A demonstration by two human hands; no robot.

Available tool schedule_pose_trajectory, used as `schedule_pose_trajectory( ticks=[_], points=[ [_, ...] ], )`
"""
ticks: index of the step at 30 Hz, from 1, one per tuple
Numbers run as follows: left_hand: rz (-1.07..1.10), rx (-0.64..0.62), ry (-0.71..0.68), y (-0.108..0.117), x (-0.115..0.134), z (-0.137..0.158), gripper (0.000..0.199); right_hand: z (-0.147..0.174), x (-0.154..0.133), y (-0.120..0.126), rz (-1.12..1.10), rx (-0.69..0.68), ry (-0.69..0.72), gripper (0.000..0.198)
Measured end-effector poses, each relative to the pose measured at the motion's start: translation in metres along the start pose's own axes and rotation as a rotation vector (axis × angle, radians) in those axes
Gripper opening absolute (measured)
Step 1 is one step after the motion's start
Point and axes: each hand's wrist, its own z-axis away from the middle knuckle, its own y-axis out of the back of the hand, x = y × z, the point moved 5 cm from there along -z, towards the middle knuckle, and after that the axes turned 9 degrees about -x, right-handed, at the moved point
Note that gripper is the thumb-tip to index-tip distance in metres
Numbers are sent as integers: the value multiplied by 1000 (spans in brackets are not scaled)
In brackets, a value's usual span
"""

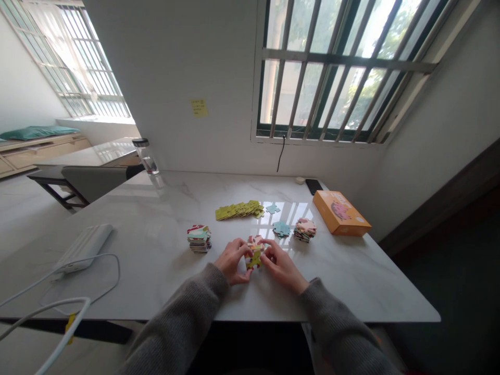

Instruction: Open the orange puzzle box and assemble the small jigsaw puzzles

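Observation:
Near the table's front edge my left hand (234,261) and my right hand (279,264) close in from both sides on a few jigsaw puzzle pieces (254,256), yellow-green and pink. Both hands have fingers curled against the pieces, which they partly cover. Just left of them stands a stack of puzzle pieces (199,239) with a red and mint top. Beyond my fingers lies a fanned row of yellow-green pieces (238,210). To the right are a light blue pile (281,229), a single pale blue piece (273,208) and a stack with a pink top (305,230).
An orange box (340,212) sits at the right edge, with a black phone (313,186) behind it. At the left lies a white power strip (86,249) with cables (113,276). A clear bottle (146,157) stands at the far left corner of the marble table (156,229).

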Motion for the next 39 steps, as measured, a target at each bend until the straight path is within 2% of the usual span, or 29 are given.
schedule_pose_trajectory(
  ticks=[2,4,6,8,11,16,18,23,27,32,36,39],
  points=[
    [2,26,-4,1,1,-2,41,-2,2,-2,-132,-17,24,44],
    [-33,-5,-33,-2,4,-4,40,-4,4,1,-202,37,51,43],
    [-98,-41,-71,-4,8,-6,34,-4,6,5,-198,131,60,40],
    [-155,-17,-100,-4,11,-6,26,-4,7,9,-176,190,56,41],
    [-168,69,-157,-1,14,-5,26,-4,7,8,-191,180,47,43],
    [-150,38,-223,-3,18,-5,22,-4,8,3,-270,134,4,44],
    [-125,65,-190,0,16,-6,21,-4,9,6,-275,164,7,44],
    [-16,174,3,14,-4,-20,23,1,12,20,-120,362,14,38],
    [15,105,84,8,-18,-33,18,2,8,22,-6,361,6,38],
    [-21,-4,143,-3,-22,-36,14,3,3,19,32,351,10,38],
    [-55,-28,180,-6,-25,-35,15,1,4,16,78,315,18,33],
    [-70,-47,207,-9,-28,-35,17,-3,7,18,208,320,52,29]
  ],
)
